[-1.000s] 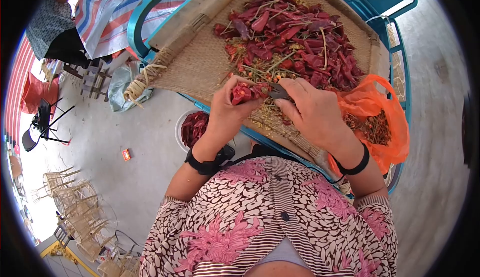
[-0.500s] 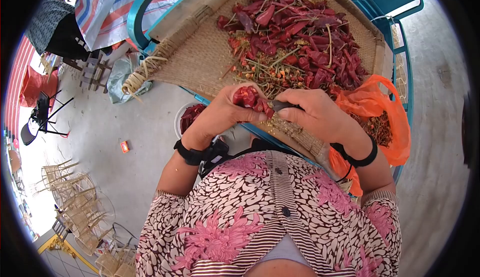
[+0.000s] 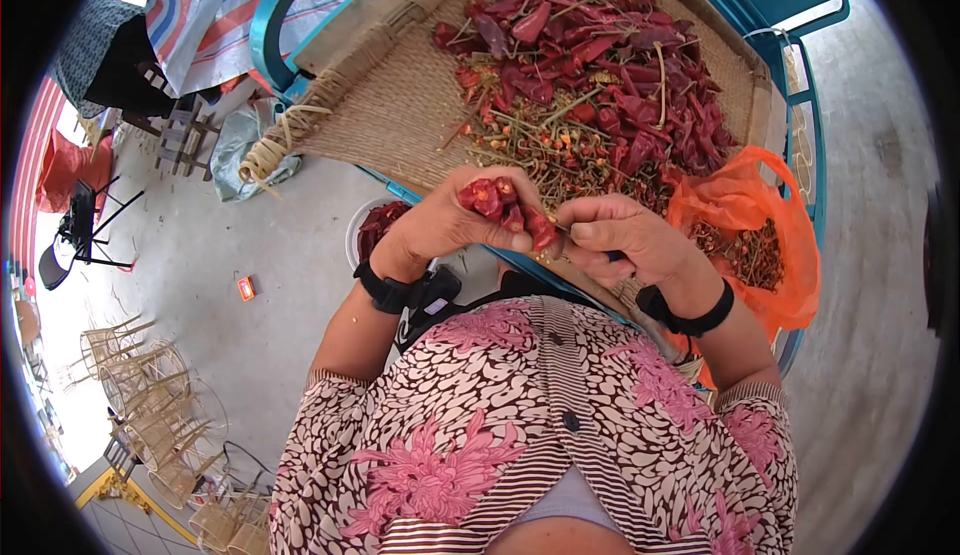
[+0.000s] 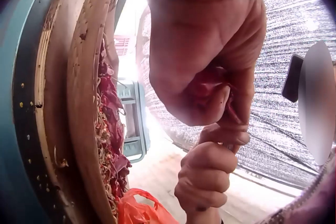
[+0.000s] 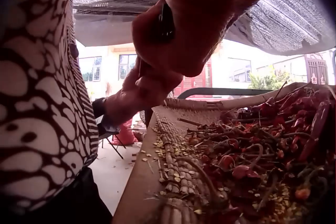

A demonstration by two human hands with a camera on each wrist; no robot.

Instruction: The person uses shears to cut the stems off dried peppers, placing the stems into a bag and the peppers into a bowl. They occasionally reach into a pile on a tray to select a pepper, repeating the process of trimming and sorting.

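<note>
Cut red dried peppers [image 3: 490, 200] [image 4: 207, 83] are gripped in the left hand [image 3: 440, 223] [image 4: 205, 40], one piece sticking out toward the right hand [image 3: 632, 243] [image 4: 206, 174] [image 5: 197, 19]. Curled fingers of the right hand hold a small dark tool [image 3: 614, 255] [image 5: 166, 22], mostly hidden by the palm. The two hands meet at the pepper's end, above the near edge of a woven tray [image 3: 390, 125]. On the tray lies a heap of dried red peppers [image 3: 600, 65] [image 5: 310, 113], with stems and seeds [image 3: 550, 145] [image 5: 184, 176] on its near side.
An orange plastic bag [image 3: 735, 190] [image 4: 142, 211] with stems inside hangs at the tray's right. Below its left edge stands a white bowl [image 3: 353, 245] of red peppers. Teal metal framing [image 3: 268, 35] surrounds the tray. Several wicker chairs [image 3: 150, 385] stand at lower left.
The left hand has come down and turned, showing more of the peppers. The right hand has lowered and its fingers have curled back, so the tool's dark end no longer shows between the hands.
</note>
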